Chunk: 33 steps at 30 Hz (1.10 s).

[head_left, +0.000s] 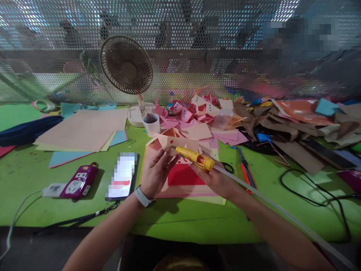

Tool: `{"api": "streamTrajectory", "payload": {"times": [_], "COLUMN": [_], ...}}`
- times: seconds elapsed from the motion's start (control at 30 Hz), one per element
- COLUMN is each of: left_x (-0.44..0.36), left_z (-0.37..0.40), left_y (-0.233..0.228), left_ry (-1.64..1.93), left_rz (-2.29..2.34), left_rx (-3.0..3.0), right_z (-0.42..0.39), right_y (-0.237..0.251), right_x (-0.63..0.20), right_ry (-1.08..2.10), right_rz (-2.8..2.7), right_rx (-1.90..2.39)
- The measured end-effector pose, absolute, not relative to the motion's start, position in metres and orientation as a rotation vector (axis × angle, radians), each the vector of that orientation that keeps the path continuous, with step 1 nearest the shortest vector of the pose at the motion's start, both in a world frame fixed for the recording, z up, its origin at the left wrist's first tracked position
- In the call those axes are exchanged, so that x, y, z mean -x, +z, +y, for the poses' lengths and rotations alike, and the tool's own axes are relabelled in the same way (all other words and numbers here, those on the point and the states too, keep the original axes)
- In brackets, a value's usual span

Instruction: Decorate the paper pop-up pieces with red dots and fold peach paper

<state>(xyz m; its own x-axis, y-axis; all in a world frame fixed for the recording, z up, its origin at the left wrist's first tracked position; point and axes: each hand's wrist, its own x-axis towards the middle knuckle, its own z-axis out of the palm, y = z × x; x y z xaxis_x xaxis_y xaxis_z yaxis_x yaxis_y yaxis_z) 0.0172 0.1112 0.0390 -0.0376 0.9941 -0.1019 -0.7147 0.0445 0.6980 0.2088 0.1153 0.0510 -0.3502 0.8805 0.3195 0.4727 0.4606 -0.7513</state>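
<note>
In my right hand (213, 177) is a yellow glue gun (191, 156). A long translucent glue stick (270, 205) runs from its rear end down to the lower right. The gun's tip points left, close to the fingers of my left hand (159, 169). Those fingers are closed on a peach folded paper piece (186, 143) with a red diamond on its side. Below my hands lies a red paper sheet (184, 177), on top of pink and peach sheets. Small red bits show just above the red sheet, partly covered by the gun.
Left stand a phone (122, 177), a purple power bank (81, 180) and stacked paper sheets (87, 128). A fan (126, 66) and white cup (151, 126) are behind. Pink folded papers (194, 109) pile up at the back. Right are a red-handled cutter (246, 169) and black cable (310, 199).
</note>
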Motion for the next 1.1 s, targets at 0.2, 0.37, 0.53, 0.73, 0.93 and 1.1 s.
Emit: {"api": "streamTrajectory", "payload": {"times": [0.2, 0.37, 0.53, 0.73, 0.93, 1.1], "left_x": [-0.0165, -0.0161, -0.0161, -0.0165, -0.0161, -0.0151], "left_z": [0.1118, 0.1117, 0.1111, 0.1120, 0.1125, 0.1117], "left_y": [0.0368, 0.0358, 0.0349, 0.0351, 0.0351, 0.0341], "left_ry": [1.484, 1.472, 1.473, 1.478, 1.479, 1.474], "left_rz": [0.667, 0.660, 0.667, 0.661, 0.676, 0.684], "left_rx": [-0.531, -0.544, -0.567, -0.545, -0.531, -0.541], "right_z": [0.1157, 0.1162, 0.1153, 0.1147, 0.1147, 0.1148], "right_y": [0.0509, 0.0508, 0.0512, 0.0534, 0.0556, 0.0543], "right_x": [-0.2088, -0.2093, -0.2093, -0.2089, -0.2080, -0.2088], "right_ry": [0.697, 0.679, 0.716, 0.709, 0.717, 0.708], "right_rz": [-1.997, -2.001, -1.991, -1.991, -1.993, -1.998], "right_rx": [1.156, 1.136, 1.140, 1.151, 1.165, 1.188]}}
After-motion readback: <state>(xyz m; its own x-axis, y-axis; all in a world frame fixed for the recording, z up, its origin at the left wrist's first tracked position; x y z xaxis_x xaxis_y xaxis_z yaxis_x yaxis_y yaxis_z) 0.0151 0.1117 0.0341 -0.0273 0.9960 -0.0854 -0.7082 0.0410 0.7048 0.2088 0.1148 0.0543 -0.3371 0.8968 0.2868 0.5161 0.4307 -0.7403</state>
